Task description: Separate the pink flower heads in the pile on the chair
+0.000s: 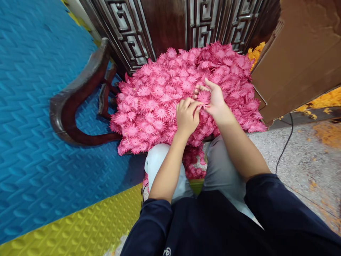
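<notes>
A single pink artificial flower head (204, 96) is held between my two hands, above a large heap of similar pink flower heads (160, 96). My left hand (188, 116) is closed, its thumb and fingertips pinched at the flower's near edge. My right hand (216, 101) cups the same flower from the right, with its thumb side against the lower edge and some fingers raised behind the petals. The fingertips of both hands meet just below the flower, and what lies exactly between them is too small to make out.
The heap covers the seat of a dark carved wooden chair with a curved armrest (70, 96) and lattice back (167, 25). A cardboard box (301, 57) stands right, with orange pieces (319, 101) near it. A black cable (286, 142) crosses the speckled floor. Blue matting (32, 124) lies left.
</notes>
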Demonstrator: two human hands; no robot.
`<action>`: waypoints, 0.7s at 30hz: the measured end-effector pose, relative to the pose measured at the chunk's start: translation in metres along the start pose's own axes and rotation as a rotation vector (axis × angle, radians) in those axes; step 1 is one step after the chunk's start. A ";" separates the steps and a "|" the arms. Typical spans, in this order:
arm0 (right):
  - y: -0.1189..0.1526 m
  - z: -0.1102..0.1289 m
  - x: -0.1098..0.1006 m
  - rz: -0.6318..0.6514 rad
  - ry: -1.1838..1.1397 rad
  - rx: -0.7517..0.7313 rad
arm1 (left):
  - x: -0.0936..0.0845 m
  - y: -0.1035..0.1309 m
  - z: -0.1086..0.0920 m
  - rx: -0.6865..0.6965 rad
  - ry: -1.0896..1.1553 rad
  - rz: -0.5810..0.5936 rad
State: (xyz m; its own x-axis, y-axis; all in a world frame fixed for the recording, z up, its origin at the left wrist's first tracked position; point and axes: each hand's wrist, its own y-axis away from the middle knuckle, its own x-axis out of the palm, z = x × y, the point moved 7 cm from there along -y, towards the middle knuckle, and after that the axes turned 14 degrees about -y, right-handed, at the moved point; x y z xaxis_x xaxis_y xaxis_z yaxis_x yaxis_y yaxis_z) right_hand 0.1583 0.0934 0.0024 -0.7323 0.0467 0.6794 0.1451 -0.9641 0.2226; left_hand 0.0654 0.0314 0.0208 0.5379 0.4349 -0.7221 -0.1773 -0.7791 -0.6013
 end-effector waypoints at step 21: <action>-0.002 0.010 -0.012 -0.041 -0.152 0.015 | -0.058 0.011 0.087 -0.628 -0.065 -0.456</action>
State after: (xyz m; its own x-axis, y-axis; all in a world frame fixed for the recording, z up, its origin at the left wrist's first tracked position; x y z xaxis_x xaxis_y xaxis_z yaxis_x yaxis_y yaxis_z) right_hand 0.1736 0.0976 0.0003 -0.6291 0.1256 0.7671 0.1282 -0.9566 0.2617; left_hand -0.0395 0.0374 0.0262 0.3926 0.7842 -0.4805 0.5605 -0.6182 -0.5510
